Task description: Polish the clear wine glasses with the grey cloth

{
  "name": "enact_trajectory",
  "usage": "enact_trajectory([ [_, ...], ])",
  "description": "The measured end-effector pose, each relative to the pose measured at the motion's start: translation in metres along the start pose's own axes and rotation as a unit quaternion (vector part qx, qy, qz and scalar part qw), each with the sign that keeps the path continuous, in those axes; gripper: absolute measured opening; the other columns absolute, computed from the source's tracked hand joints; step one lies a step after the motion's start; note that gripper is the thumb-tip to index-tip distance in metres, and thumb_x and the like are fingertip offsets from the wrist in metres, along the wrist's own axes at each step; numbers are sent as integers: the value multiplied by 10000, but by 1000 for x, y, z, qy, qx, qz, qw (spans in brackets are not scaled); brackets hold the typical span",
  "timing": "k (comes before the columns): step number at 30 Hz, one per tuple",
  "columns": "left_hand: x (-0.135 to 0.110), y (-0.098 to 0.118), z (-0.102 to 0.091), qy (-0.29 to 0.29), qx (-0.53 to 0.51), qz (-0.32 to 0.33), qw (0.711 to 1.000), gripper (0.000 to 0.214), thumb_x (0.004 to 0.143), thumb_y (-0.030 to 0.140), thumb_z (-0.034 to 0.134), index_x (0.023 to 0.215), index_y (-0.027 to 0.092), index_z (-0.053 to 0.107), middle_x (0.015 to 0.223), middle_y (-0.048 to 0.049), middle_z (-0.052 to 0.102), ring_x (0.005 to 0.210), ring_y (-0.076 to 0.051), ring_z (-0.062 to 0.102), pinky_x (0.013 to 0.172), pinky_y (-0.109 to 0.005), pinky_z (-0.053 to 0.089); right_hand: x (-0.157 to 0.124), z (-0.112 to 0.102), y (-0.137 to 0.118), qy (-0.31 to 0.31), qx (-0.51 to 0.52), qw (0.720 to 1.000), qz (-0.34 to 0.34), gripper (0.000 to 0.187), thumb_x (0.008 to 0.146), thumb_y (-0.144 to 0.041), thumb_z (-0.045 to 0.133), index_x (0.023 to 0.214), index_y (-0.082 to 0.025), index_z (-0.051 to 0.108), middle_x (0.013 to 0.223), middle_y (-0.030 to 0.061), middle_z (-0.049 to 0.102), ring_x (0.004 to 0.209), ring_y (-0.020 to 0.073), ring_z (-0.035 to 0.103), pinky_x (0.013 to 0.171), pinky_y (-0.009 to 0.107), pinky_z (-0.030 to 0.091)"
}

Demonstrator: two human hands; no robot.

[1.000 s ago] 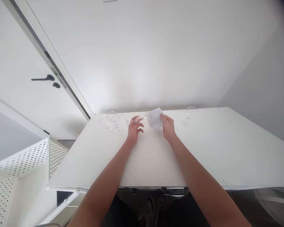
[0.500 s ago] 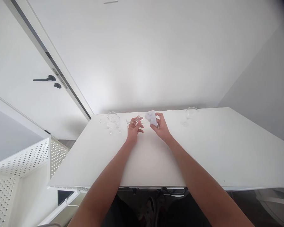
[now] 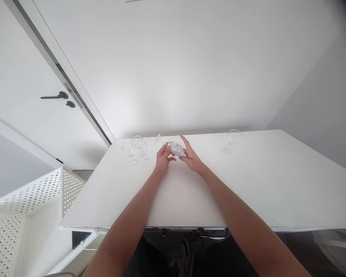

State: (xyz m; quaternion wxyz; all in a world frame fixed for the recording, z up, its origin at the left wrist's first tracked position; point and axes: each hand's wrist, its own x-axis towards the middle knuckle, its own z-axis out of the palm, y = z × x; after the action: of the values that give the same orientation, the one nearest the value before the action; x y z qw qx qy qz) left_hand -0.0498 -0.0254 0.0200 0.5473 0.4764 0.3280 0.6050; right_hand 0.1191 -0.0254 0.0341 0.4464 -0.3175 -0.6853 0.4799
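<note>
My left hand (image 3: 163, 158) pinches the stem of a clear wine glass (image 3: 167, 145) held on its side above the white table (image 3: 248, 184), its foot pointing away to the upper left. My right hand (image 3: 192, 157) presses a small white cloth (image 3: 178, 149) into the glass's bowl, with its fingers partly stretched over it. The two hands are close together near the far middle of the table.
Three clear stemmed glasses (image 3: 135, 147) stand together left of my hands near the far edge. Another glass (image 3: 232, 138) stands alone to the right. A white door with a dark handle (image 3: 55, 96) is at the left, and a perforated white shelf (image 3: 31, 200) stands below it.
The glass has turned so its foot now points up and away. The cloth, spread out by my right hand before, is now bunched into the bowl, and my right hand has moved left.
</note>
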Motion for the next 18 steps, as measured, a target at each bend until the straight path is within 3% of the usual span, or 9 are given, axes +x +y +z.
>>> enact_trajectory([
  [4, 2, 2, -1, 8, 12, 4, 1000, 446, 900, 558, 653, 1225, 254, 676, 1131, -88, 628, 868, -156, 576, 570, -234, 508, 4, 0, 2, 69, 106, 990, 61, 800, 800, -273, 550, 1563, -341, 321, 989, 26, 676, 956, 246, 605, 855, 386, 481],
  [8, 2, 2, -1, -5, -3, 10, 1000, 440, 916, 547, 638, 1263, 278, 662, 1138, -86, 630, 923, -174, 598, 593, -239, 503, 6, -3, 5, 53, 172, 982, 59, 750, 804, -288, 550, 1531, -323, 368, 1066, 42, 677, 974, 255, 624, 835, 386, 491],
  [14, 2, 2, 1, -13, -27, -14, 999, 499, 932, 596, 580, 1305, 269, 636, 1276, -104, 623, 1126, -241, 608, 696, -278, 551, 5, 4, 5, 72, 10, 997, -2, 660, 851, -414, 669, 1468, -326, 450, 1180, 65, 663, 980, 259, 621, 867, 418, 513],
  [18, 4, 0, 0, -9, -47, -6, 999, 473, 945, 594, 565, 1240, 240, 671, 1324, -110, 610, 1194, -259, 602, 863, -354, 557, 5, 11, 5, 38, -72, 995, -55, 522, 916, -423, 615, 1423, -345, 516, 1350, 57, 619, 1044, 262, 628, 918, 427, 502],
])
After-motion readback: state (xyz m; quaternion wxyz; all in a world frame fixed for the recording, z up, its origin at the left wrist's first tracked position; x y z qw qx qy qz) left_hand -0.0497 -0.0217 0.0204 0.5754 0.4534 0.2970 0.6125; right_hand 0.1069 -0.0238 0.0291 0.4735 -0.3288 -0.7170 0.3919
